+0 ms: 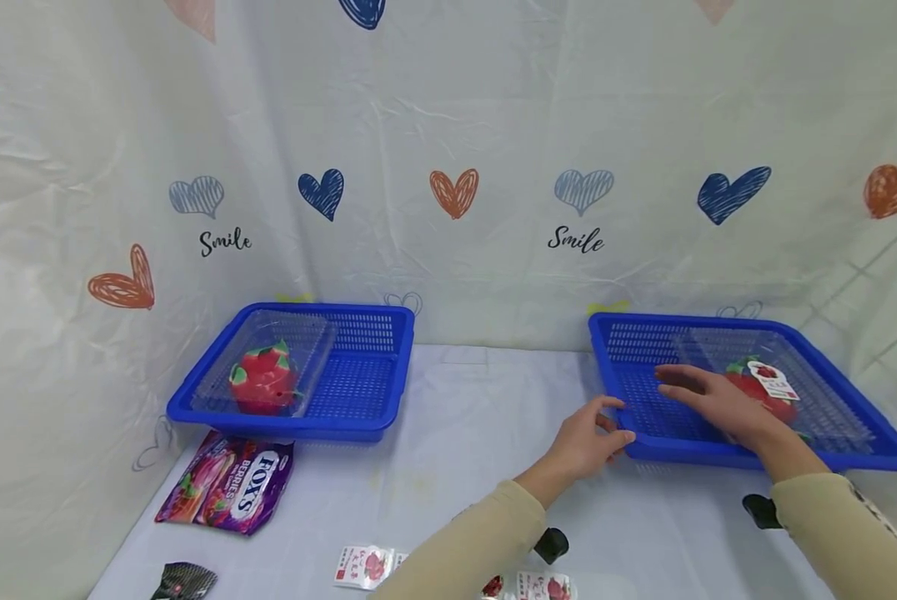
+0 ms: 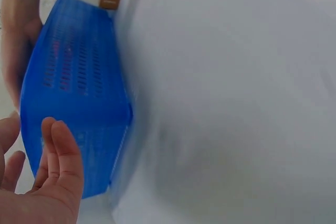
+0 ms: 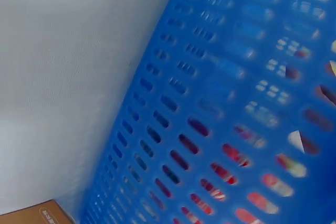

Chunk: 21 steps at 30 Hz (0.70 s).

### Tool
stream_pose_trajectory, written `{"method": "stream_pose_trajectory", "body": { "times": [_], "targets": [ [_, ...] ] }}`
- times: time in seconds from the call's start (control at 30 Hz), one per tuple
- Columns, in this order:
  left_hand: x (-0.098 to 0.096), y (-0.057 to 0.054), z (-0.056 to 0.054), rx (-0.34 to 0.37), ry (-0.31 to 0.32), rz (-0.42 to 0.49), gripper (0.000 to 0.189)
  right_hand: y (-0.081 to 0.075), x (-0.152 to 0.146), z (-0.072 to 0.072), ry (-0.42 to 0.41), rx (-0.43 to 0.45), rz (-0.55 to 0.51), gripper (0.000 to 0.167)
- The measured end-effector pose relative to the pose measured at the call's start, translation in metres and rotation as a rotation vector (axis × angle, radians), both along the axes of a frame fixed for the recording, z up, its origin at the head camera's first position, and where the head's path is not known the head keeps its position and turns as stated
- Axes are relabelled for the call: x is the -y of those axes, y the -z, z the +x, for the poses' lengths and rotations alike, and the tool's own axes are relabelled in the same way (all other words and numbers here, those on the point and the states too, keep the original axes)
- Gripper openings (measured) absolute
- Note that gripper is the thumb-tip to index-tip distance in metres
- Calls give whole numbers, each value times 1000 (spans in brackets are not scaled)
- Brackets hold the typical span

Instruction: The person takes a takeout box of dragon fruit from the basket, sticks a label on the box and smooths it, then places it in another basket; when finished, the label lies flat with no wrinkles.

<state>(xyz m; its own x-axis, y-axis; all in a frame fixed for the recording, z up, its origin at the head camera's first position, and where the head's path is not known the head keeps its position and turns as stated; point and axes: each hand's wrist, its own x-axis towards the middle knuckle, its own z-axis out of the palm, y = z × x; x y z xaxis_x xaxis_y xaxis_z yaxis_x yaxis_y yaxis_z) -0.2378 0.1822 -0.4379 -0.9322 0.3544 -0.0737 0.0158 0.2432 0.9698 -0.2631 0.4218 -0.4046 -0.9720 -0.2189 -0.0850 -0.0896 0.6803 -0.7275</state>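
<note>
At the near left corner of the right blue basket (image 1: 689, 320) is my left hand (image 1: 579, 442), its fingers loosely bent and parted from the thumb. The left wrist view shows this hand (image 2: 58, 177) with fairly straight fingers by the basket's outer wall (image 2: 79, 82). Over the basket's inside hovers my right hand (image 1: 719, 404), fingers extended and holding nothing. Beside it in the basket lies a clear plastic box (image 1: 842, 412) with a red dragon fruit (image 1: 782, 408) and a white label (image 1: 774, 380). The right wrist view shows mostly slotted basket wall (image 3: 173, 103); the hand is hidden there.
Another blue basket (image 1: 358, 387) at left holds a clear box (image 1: 212, 387) with a dragon fruit (image 1: 263, 383). A purple candy bag (image 1: 231, 483) lies before it, near a dark wrapper (image 1: 183, 581). Label stickers (image 1: 364, 567) lie at the front. A brown box (image 3: 37, 216) shows in the right wrist view.
</note>
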Motion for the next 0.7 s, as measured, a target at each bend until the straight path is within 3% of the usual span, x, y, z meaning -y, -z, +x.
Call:
{"method": "stream_pose_trajectory", "body": {
  "times": [0.17, 0.27, 0.43, 0.7],
  "targets": [
    [33, 1, -9, -60, 35, 17, 40, -11, 13, 13, 4, -53, 27, 60],
    [61, -3, -13, -135, 85, -6, 44, -14, 24, 20, -11, -84, 19, 57],
    [109, -12, -12, -237, 129, -59, 47, -15, 44, 34, -13, -123, -14, 54],
    [170, -24, -6, -344, 93, -116, 49, 3, 83, 61, 151, -185, -109, 56]
  ]
}}
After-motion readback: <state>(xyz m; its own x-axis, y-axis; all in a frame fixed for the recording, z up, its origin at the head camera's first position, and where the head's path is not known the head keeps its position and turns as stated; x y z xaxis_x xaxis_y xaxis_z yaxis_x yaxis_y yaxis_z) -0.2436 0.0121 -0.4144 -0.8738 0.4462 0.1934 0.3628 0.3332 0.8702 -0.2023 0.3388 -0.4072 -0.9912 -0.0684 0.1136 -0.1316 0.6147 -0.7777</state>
